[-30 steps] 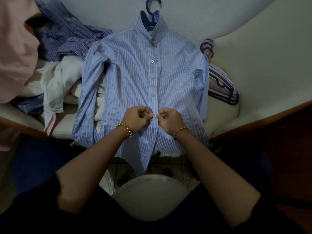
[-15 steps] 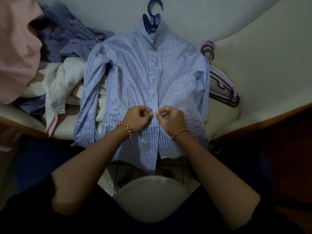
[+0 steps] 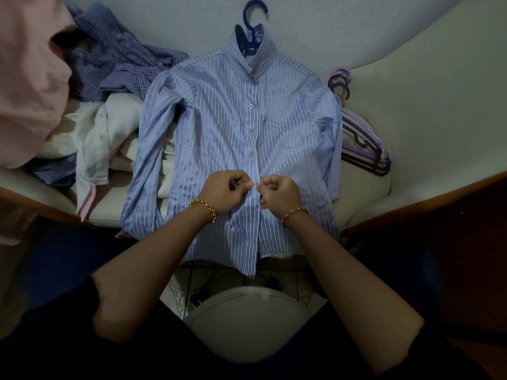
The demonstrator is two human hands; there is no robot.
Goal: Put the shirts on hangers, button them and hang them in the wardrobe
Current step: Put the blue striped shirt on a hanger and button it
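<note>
A pink garment [image 3: 27, 78] is seen at the far left edge, with a heap of shirts beside it on the cream upholstered seat [image 3: 439, 119]. In that heap a blue checked shirt [image 3: 118, 69] is piled at the back and a crumpled white shirt [image 3: 109, 127] lies in front of it.

In the middle, the blue striped shirt [image 3: 219, 119] is laid flat and face up on the seat, its hem hanging over the front edge. It is already fitted on a dark blue hanger [image 3: 253, 26], whose hook sticks out above the raised collar. The upper buttons down the front are done up.

The left side of the shirt front is pinched by the curled fingers of the left hand [image 3: 227, 192], roughly two-thirds of the way down. The facing edge is pinched in the same way by the right hand [image 3: 279, 192], and the two hands almost meet. Whether a button is held between them cannot be told. A gold bracelet is worn on each wrist.

To the right of the shirt, a stack of purple hangers [image 3: 362, 138] is lying on the seat.
</note>
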